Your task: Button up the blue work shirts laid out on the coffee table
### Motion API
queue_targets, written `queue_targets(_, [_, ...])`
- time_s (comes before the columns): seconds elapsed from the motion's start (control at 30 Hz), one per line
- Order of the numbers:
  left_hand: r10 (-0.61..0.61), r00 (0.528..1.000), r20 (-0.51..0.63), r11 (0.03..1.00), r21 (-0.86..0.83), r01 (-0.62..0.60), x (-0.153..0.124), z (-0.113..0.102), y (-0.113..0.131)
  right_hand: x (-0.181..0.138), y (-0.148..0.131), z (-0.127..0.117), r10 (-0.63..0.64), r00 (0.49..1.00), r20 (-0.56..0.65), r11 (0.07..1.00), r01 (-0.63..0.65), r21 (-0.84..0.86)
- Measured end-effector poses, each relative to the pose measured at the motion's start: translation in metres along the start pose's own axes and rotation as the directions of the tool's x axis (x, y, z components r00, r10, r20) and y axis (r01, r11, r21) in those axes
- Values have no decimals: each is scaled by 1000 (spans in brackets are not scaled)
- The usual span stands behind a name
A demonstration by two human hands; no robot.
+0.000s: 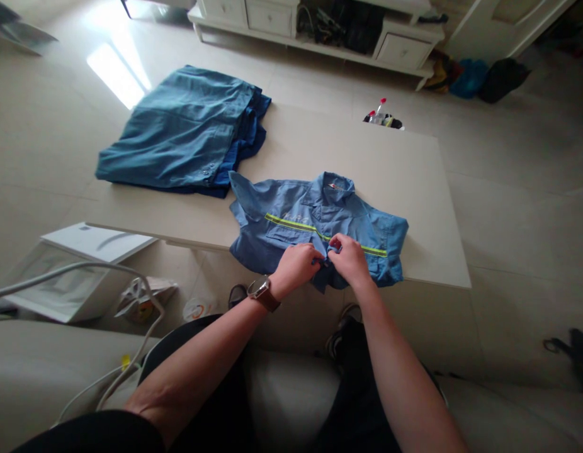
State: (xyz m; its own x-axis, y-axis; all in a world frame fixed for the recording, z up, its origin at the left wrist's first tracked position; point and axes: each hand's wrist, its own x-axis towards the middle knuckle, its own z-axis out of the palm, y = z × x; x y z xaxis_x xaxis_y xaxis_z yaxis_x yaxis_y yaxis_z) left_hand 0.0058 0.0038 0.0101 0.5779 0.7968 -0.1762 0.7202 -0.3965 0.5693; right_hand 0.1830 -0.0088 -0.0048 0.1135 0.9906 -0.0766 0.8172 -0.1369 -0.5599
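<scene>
A blue work shirt point(291, 204) with a yellow-green and grey reflective stripe lies front up on the table, its collar toward the far side. Its lower part hangs over the table's near edge. My left hand point(298, 267), with a watch on the wrist, pinches the shirt's front opening below the stripe. Close beside it, my right hand point(349, 258) grips the other side of the same opening. Both hands are closed on the cloth, and the fingers partly hide what they hold there, so buttons cannot be made out.
Folded blue garments point(178, 132) lie stacked on the left of the pale table point(405, 170). Small bottles with red caps point(380, 112) show at the far edge. A white cabinet point(272, 19) stands beyond. A white box point(84, 270) and a grey hose point(150, 296) are at lower left.
</scene>
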Motion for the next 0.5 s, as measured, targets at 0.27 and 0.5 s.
queue_targets(0.27, [-56,998,32,991,121,51,-9,0,-12,-12,3,-1,44,960,276,969,25,-244])
queue_targets(0.5, [-89,988,130,986,153,69,-8,12,-14,-10,4,11,-22,975,223,961,82,-265])
